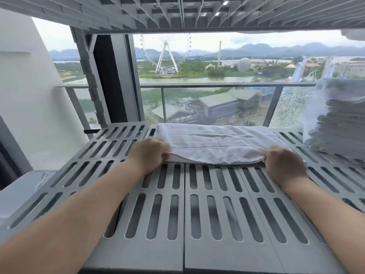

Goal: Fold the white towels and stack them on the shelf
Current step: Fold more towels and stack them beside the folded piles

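A folded white towel (215, 143) lies flat on the grey slotted shelf (185, 204), towards its far edge. My left hand (148, 153) grips the towel's near left corner with fingers curled around the fold. My right hand (282, 165) grips the near right corner in the same way. Both forearms stretch out over the shelf's front half. At the shelf's right end stands a tall stack of folded white towels (335, 119), partly cut off by the frame edge.
Another slotted shelf (177, 14) hangs close overhead, with a white towel edge (353, 36) showing at its right. Behind the shelf are a dark window frame (110, 80) and a glass balcony railing (217, 86). A white wall (25, 95) stands at the left.
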`<state>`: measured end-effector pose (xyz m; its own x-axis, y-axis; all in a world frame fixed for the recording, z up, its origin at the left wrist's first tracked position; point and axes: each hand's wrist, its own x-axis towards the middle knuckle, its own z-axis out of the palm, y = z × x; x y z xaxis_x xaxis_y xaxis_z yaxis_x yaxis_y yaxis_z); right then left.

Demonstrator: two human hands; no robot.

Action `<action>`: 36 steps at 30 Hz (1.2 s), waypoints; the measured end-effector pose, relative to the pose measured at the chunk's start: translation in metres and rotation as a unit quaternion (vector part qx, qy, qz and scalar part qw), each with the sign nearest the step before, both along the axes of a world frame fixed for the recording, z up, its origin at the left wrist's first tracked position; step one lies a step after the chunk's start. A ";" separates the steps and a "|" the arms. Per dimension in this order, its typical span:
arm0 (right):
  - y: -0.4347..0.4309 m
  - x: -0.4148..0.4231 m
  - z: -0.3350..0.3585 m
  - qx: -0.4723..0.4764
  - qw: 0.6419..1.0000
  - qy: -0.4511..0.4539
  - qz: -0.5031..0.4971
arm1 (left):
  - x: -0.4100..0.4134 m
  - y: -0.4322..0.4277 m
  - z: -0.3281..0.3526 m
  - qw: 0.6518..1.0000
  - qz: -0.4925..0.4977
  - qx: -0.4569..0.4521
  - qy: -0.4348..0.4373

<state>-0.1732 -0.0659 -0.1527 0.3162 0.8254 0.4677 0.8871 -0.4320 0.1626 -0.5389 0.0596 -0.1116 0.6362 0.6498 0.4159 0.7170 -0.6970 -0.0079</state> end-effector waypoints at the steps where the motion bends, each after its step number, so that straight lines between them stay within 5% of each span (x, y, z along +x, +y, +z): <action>1: 0.000 -0.001 0.000 -0.001 1.000 0.004 0.000 | -0.005 0.004 0.000 1.000 0.018 -0.007 0.009; 5: -0.005 -0.003 0.001 0.015 0.999 0.025 0.014 | 0.004 0.024 0.028 0.998 0.037 0.044 0.024; 9: -0.007 -0.004 0.003 0.042 0.997 0.060 0.037 | 0.006 0.044 0.055 0.976 0.063 0.205 -0.027; 12: -0.006 0.000 0.000 0.055 0.997 0.028 0.055 | -0.012 0.034 0.007 0.989 0.086 0.108 0.050; 15: -0.006 0.001 -0.004 0.054 0.996 0.024 0.063 | -0.016 0.040 -0.009 0.997 0.073 0.026 -0.021; 19: -0.006 0.004 -0.004 0.049 0.997 0.014 0.053 | -0.012 0.042 -0.007 0.997 0.034 -0.067 0.006; 24: -0.004 0.004 -0.005 0.066 0.996 0.011 0.066 | -0.024 0.033 -0.011 0.994 0.011 -0.107 0.022; 36: -0.006 0.000 -0.004 0.047 0.997 0.032 0.045 | -0.036 0.011 -0.015 0.988 -0.039 -0.085 -0.122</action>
<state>-0.1735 -0.0716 -0.1564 0.2748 0.8047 0.5262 0.9301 -0.3611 0.0666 -0.5749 0.0704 -0.1269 0.5816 0.6768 0.4514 0.6272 -0.7264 0.2809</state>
